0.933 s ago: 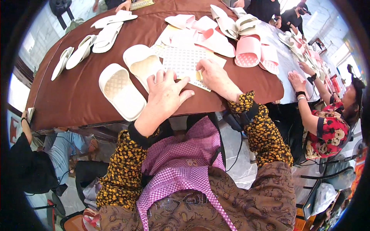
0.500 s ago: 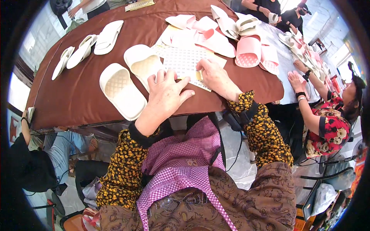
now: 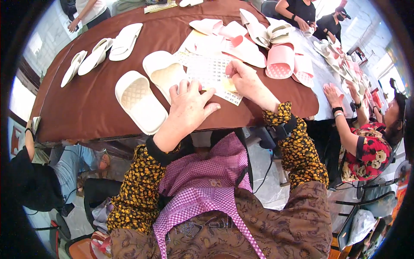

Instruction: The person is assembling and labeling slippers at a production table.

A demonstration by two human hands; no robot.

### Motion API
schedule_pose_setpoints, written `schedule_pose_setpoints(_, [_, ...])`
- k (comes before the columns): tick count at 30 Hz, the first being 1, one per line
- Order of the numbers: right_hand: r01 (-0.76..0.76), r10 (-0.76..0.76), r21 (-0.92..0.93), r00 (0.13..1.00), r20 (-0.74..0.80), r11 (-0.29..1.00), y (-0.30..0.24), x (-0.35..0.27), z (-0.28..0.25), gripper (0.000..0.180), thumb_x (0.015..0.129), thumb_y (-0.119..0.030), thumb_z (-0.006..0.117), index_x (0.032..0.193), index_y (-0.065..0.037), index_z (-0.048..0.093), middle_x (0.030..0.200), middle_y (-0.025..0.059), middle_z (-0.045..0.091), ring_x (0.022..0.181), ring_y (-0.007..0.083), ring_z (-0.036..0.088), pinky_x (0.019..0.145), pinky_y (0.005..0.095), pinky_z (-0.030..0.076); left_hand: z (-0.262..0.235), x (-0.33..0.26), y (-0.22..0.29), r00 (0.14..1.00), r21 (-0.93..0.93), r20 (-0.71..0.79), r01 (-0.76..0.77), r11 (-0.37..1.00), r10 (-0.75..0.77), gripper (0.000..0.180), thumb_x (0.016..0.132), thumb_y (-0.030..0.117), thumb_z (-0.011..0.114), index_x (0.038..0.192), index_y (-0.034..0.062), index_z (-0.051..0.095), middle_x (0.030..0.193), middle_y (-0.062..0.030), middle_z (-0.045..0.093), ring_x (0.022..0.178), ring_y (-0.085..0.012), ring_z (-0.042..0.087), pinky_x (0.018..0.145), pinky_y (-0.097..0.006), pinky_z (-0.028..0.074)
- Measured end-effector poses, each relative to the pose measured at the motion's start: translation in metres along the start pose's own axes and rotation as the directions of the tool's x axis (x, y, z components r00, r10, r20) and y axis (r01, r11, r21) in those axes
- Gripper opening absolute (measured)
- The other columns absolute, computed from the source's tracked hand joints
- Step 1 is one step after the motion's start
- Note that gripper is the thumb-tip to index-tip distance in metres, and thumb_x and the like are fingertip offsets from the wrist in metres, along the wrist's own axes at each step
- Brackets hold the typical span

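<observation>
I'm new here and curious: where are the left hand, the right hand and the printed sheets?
Left hand (image 3: pixel 186 107), head view: back of hand.
Right hand (image 3: pixel 249 83), head view: back of hand.
Printed sheets (image 3: pixel 208 72), head view: printed area.

The view comes from the left one of two wide fisheye cameras worn side by side on the person's head, upright and unmirrored. It faces steeply down and somewhat forward, over the near edge of the brown worktop (image 3: pixel 95 108). The checked apron (image 3: pixel 202 159) and flowered sleeves (image 3: pixel 138 185) rise from the lower edge, close to the lens; the printed sheet (image 3: pixel 211 69) is near too, above the middle. The field reaches wide enough to catch a co-worker in red florals (image 3: pixel 366 151) far right, and a dark round border cuts off the corners
</observation>
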State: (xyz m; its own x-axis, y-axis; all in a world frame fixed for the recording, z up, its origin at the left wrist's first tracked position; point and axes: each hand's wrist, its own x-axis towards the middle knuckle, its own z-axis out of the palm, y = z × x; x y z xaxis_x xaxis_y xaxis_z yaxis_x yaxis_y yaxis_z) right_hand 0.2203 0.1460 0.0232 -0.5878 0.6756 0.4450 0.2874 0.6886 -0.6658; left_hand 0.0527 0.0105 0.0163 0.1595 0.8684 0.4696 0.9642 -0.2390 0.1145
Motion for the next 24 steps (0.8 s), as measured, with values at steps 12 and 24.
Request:
schedule_pose_setpoints(12, [0.197,-0.154,-0.183,0.962,0.225,0.963,-0.058,0.028,0.033,0.015,0.078,-0.001,0.048,0.085,-0.003,0.061,0.080,0.0147,0.063,0.078,0.0296,0.061,0.069,0.0385,0.047,-0.019,-0.048,0.002,0.970,-0.012,-0.195,0.145,0.989,-0.145,0.032,0.081,0.011,0.065,0.110,-0.0012,0.057,0.113,-0.0155,0.052,0.107,-0.0339,0.049,0.090,-0.043,0.040])
schedule_pose_setpoints(24, [0.143,-0.076,-0.156,0.924,0.374,0.977,-0.047,0.043,0.060,0.009,0.078,-0.007,0.056,0.082,-0.003,0.063,0.077,0.0175,0.065,0.073,0.0322,0.063,0.067,0.0409,0.048,-0.017,-0.041,-0.011,0.956,-0.123,-0.244,0.133,0.983,-0.160,0.022,0.083,0.005,0.059,0.105,-0.0003,0.059,0.105,-0.0120,0.056,0.098,-0.0293,0.053,0.083,-0.040,0.042])
